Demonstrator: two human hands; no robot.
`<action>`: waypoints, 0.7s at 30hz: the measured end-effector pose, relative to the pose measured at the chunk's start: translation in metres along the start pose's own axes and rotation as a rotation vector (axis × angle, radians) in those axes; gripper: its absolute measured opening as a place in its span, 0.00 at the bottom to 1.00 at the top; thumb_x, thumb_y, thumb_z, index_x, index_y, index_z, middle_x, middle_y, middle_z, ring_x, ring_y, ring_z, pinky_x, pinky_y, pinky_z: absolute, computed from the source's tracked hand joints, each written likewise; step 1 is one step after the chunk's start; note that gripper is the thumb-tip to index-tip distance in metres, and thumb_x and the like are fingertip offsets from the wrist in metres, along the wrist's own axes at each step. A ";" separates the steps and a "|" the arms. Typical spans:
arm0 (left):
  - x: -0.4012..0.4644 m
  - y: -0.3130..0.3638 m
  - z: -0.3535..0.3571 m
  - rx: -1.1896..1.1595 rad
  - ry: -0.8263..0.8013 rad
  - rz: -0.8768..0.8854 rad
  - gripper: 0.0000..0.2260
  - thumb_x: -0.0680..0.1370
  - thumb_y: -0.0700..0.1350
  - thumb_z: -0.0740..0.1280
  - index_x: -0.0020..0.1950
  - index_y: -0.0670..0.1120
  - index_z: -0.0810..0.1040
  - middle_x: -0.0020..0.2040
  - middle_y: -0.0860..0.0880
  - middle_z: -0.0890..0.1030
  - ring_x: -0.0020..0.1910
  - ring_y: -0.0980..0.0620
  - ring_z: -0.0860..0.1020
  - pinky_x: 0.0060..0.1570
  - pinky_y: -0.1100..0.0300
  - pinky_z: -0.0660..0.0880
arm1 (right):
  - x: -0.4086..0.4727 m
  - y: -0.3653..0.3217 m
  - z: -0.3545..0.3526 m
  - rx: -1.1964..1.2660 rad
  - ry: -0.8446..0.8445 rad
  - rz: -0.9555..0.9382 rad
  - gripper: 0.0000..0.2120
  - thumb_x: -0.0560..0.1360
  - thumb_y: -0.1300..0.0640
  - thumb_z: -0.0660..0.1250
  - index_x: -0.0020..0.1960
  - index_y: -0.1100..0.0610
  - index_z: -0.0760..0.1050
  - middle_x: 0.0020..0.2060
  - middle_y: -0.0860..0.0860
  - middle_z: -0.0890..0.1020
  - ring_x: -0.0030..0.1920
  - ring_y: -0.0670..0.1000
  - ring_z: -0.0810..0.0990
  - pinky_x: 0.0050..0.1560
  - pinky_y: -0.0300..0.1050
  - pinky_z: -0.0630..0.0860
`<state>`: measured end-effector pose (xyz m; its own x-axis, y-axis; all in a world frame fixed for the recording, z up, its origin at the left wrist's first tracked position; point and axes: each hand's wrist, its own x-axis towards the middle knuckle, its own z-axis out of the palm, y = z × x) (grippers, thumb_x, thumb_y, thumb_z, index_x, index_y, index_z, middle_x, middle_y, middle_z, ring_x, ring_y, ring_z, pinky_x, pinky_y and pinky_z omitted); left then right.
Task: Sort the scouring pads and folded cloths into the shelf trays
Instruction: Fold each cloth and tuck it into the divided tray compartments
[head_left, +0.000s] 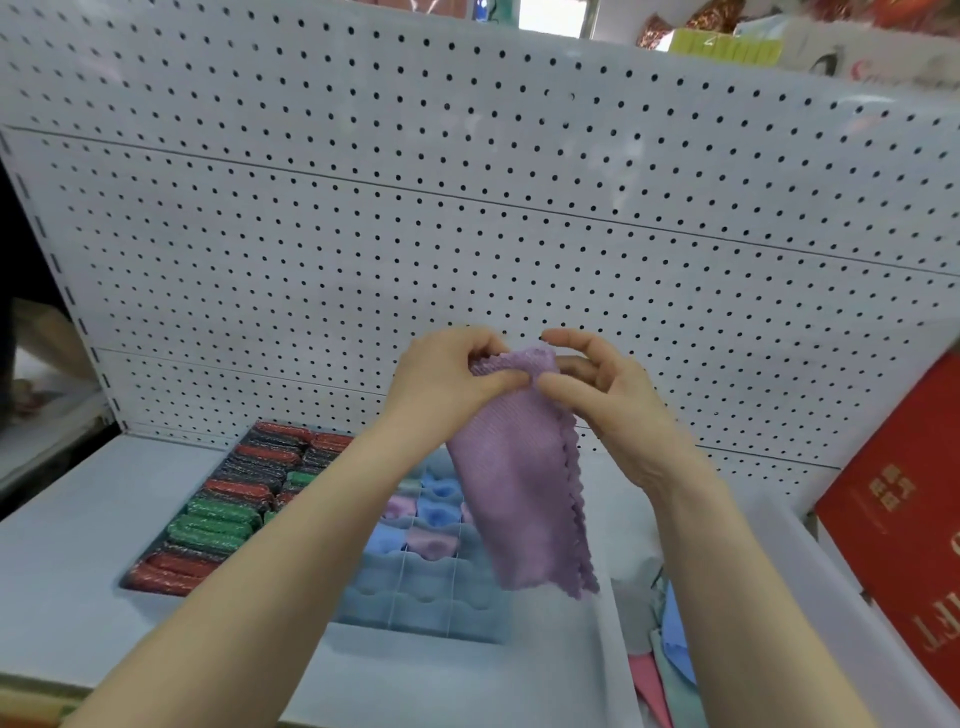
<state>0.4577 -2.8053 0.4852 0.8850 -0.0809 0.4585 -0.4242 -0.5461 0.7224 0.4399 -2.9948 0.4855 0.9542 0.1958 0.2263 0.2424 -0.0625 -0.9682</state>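
A purple cloth (519, 488) with a scalloped edge hangs in the air above the shelf. My left hand (447, 379) pinches its top left corner and my right hand (597, 384) pinches its top right corner. Below it stands a blue divided tray (415, 597) with rolled blue and purple cloths (436, 512) in its far cells. Left of that, a tray of red and green scouring pads (223, 509) lies packed in rows.
A white pegboard (467, 208) backs the shelf (62, 571). Loose pink, blue and pale green cloths (670, 670) lie in a bin at the lower right. A red box (898, 519) leans at the right edge.
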 end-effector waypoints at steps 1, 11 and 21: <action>0.000 0.000 0.000 0.002 -0.004 0.001 0.08 0.69 0.54 0.76 0.37 0.53 0.79 0.32 0.57 0.80 0.33 0.58 0.75 0.41 0.55 0.73 | -0.001 0.002 0.001 -0.031 0.018 0.001 0.18 0.71 0.58 0.75 0.60 0.51 0.79 0.48 0.54 0.86 0.46 0.50 0.83 0.46 0.39 0.78; -0.006 -0.020 -0.014 -0.301 -0.082 -0.184 0.14 0.66 0.49 0.80 0.49 0.56 0.82 0.42 0.55 0.84 0.42 0.60 0.81 0.46 0.66 0.78 | 0.002 0.004 -0.003 -0.054 0.176 -0.083 0.04 0.71 0.62 0.75 0.41 0.54 0.85 0.34 0.48 0.85 0.34 0.43 0.80 0.38 0.33 0.75; -0.014 -0.032 -0.007 -0.731 -0.158 -0.250 0.07 0.74 0.38 0.72 0.50 0.46 0.84 0.44 0.50 0.86 0.45 0.55 0.84 0.46 0.62 0.80 | 0.003 -0.002 -0.018 -0.085 0.108 -0.068 0.02 0.73 0.60 0.74 0.43 0.56 0.85 0.36 0.53 0.83 0.35 0.50 0.78 0.40 0.40 0.78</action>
<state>0.4578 -2.7809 0.4598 0.9643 -0.1758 0.1978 -0.1788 0.1185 0.9767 0.4455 -3.0120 0.4898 0.9472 0.0964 0.3058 0.3169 -0.1362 -0.9386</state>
